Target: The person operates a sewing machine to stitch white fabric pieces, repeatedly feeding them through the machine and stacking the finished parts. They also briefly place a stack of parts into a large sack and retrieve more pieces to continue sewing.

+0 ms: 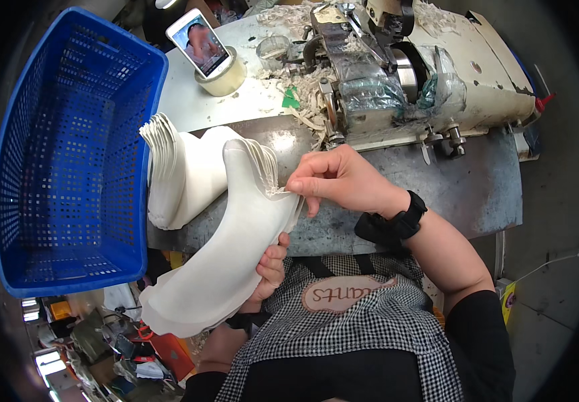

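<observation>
A stack of curved white leather-like pieces (209,268) is held up in front of me, tilted, its lower end hanging past the table's front edge. My left hand (271,271) wraps round the stack's right side from beneath; part of that hand is hidden by the pieces. With thumb and index finger, my right hand (333,179) pinches the thin edge of the pieces near their upper right corner. A second stack of white curved pieces (185,177) rests on the table behind, its layered ends fanned at the upper left.
An empty-looking blue plastic basket (143,221) stands at the left. A cream machine (483,74) with metal parts sits at the back right, shavings (309,100) around it. A phone (199,43) leans on a tape roll (226,79) on the metal table (477,181).
</observation>
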`<state>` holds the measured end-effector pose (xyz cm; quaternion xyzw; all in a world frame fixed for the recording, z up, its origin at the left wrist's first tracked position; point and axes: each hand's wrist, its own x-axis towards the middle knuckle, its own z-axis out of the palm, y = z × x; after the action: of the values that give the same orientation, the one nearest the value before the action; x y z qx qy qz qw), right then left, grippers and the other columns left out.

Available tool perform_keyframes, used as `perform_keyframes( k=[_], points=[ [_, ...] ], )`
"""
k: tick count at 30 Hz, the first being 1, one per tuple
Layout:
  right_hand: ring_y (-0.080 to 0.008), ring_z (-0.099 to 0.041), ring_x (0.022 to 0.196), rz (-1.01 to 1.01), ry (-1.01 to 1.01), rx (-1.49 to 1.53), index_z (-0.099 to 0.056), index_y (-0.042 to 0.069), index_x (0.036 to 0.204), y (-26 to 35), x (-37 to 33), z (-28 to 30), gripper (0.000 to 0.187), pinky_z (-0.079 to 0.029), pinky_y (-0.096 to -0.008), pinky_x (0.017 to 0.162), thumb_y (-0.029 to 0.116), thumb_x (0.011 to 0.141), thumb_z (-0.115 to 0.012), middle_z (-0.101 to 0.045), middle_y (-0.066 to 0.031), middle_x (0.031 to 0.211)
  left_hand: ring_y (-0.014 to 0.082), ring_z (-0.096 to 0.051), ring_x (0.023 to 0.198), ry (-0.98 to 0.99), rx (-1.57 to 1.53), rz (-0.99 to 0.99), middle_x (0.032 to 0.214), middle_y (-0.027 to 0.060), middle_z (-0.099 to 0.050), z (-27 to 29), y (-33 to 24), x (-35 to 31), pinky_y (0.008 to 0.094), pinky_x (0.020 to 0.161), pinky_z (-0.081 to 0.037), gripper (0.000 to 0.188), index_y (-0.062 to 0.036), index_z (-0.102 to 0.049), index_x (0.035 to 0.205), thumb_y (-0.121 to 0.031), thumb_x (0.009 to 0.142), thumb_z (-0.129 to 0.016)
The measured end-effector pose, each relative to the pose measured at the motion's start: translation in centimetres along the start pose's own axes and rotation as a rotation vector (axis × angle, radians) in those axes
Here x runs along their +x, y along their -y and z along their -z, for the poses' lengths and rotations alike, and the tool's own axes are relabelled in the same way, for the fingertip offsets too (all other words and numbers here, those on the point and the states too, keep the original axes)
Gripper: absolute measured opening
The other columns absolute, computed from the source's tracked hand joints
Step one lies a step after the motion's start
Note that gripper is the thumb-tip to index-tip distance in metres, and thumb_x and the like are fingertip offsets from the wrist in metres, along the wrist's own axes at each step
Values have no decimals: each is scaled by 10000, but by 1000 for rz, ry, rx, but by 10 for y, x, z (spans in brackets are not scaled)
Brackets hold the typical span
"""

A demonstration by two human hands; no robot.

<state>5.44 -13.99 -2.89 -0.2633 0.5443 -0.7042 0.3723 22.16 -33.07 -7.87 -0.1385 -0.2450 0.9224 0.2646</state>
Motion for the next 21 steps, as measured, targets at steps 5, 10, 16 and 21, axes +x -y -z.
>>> perform_keyframes(
  k=[5,10,16,21],
  points=[
    [-57,-591,595,36,-47,-62,-685,5,910,4,-7,-1,126,-487,-210,562,123,867,-677,-626,0,729,226,-622,762,-213,68,26,931,115,-579,-15,-7,-6,315,645,-540,541,57,-414,1221,-352,915,-594],
    [-71,-583,655,549,-459,-732,-673,11,908,92,-24,17,115,-458,-218,564,77,819,-706,-623,-24,754,261,-647,812,-162,644,-463,992,155,-645,-54,17,-1,358,713,-542,606,24,-514,1228,-502,930,-469],
    [-151,-596,601,934,-821,-1513,-682,55,927,218,-31,64,161,-471,-255,552,72,774,-727,-589,-47,830,249,-662,911,-406,1113,-779,1094,168,-637,-79,20,14,352,802,-550,560,33,-488,1263,-430,948,-471],
    [-236,-605,709,948,-606,-2081,-642,65,893,232,-18,78,175,-506,-342,635,114,745,-720,-562,-61,876,274,-626,1038,-328,1200,-838,1178,187,-604,-83,14,8,380,919,-501,533,38,-472,1279,-382,951,-484]
  ],
)
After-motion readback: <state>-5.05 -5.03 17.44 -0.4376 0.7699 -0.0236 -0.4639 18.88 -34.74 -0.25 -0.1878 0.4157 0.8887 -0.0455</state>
